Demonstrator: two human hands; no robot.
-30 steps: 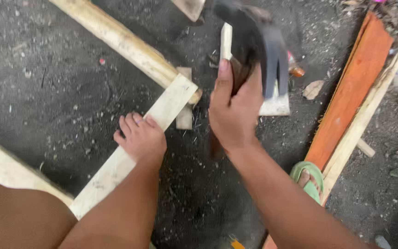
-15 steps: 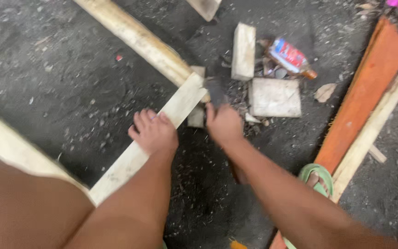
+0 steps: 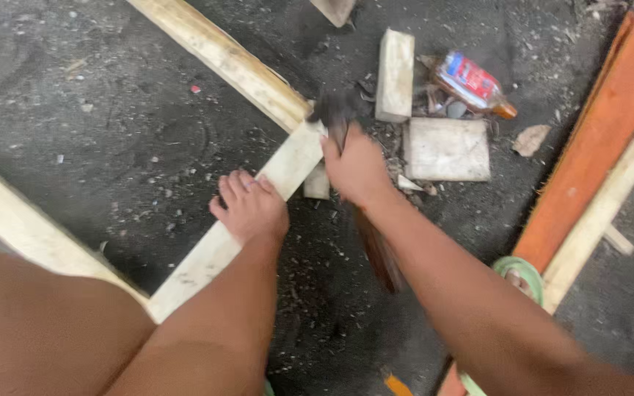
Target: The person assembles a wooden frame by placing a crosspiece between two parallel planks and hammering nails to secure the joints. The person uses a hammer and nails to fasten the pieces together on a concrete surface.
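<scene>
My right hand (image 3: pixel 357 167) grips a hammer by its brown wooden handle (image 3: pixel 377 249). Its dark, blurred head (image 3: pixel 329 110) is down at the joint where a short pale plank (image 3: pixel 243 224) meets a long pale plank (image 3: pixel 221 59). My left hand (image 3: pixel 249 207) lies flat on the short plank, fingers spread, pressing it onto the dark ground. A small wood scrap (image 3: pixel 318 182) lies under the joint beside my right hand.
Two pale wood blocks (image 3: pixel 395 73) (image 3: pixel 447 149) and a plastic bottle with a red label (image 3: pixel 472 83) lie just beyond the joint. An orange board (image 3: pixel 596 139) and a pale strip (image 3: pixel 610 198) run along the right. A green ring (image 3: pixel 520 271) sits by my right forearm. My knee (image 3: pixel 38 323) fills the lower left.
The hammer was raised high a second ago and has swung down onto the plank joint. My left hand has stayed pressed on the short plank.
</scene>
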